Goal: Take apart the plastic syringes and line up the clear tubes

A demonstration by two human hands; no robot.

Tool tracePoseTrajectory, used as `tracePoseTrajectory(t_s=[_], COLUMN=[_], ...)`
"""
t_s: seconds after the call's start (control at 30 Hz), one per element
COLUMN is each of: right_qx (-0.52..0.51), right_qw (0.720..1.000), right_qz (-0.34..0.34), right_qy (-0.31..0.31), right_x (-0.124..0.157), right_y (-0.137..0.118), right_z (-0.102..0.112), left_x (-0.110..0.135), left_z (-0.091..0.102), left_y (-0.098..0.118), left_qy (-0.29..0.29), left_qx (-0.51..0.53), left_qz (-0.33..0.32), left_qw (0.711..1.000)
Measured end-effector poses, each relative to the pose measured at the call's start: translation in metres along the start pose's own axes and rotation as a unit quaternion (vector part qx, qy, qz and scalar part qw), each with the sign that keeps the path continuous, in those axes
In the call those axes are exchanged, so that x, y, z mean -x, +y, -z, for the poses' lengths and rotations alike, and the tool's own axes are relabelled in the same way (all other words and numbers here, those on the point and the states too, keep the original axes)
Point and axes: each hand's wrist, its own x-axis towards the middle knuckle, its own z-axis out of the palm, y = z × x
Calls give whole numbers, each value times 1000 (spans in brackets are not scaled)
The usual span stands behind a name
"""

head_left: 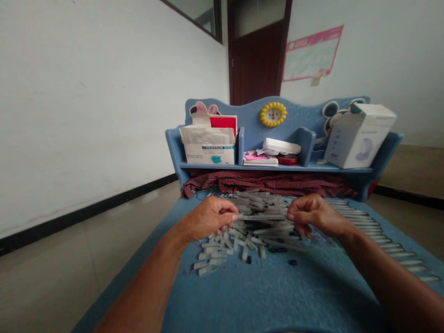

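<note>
My left hand (211,216) and my right hand (312,213) are both pinched on the two ends of one thin grey stick (262,217), held level just above a loose pile of grey sticks and short caps (243,231) on the blue desk (270,291). Short grey caps (211,259) lie scattered below my left hand. Two small black pieces (293,262) lie near the pile's front edge.
A row of finished grey sticks (381,236) runs along the desk's right side. At the back, a red checked cloth (263,181) lies under a blue shelf (277,167) holding a mask box (209,147), books, a white carton (357,136) and a yellow clock (273,114).
</note>
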Motion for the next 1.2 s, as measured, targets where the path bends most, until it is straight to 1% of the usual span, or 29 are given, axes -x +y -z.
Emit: tracePoseTrajectory(t_s=[0.13, 0.3, 0.4, 0.57, 0.8, 0.93, 1.1, 1.2], right_qx=[5, 7, 10, 12, 13, 42, 93, 110], right_qw=[1000, 1000, 1000, 1000, 1000, 998, 991, 986], right_qz=[0, 10, 8, 0, 4, 40, 91, 114], right_qy=[0, 1, -2, -12, -25, -23, 22, 44], right_x=[0, 0, -1, -3, -5, -5, -3, -2], right_y=[1, 3, 3, 4, 5, 3, 0, 0], right_z=[1, 1, -2, -9, -23, -36, -46, -49], left_x=[0, 1, 1, -1, -6, -10, -9, -7], left_z=[1, 1, 0, -3, -6, -12, -15, -15], left_y=[-2, 0, 2, 0, -3, -5, -3, 0], left_qy=[13, 14, 18, 5, 66, 61, 75, 79], left_qx=[-1, -3, 0, 23, 123, 162, 215, 215], left_qz=[-5, -2, 4, 0, -38, -38, -39, -48], left_qw=[1000, 1000, 1000, 1000, 989, 984, 973, 972])
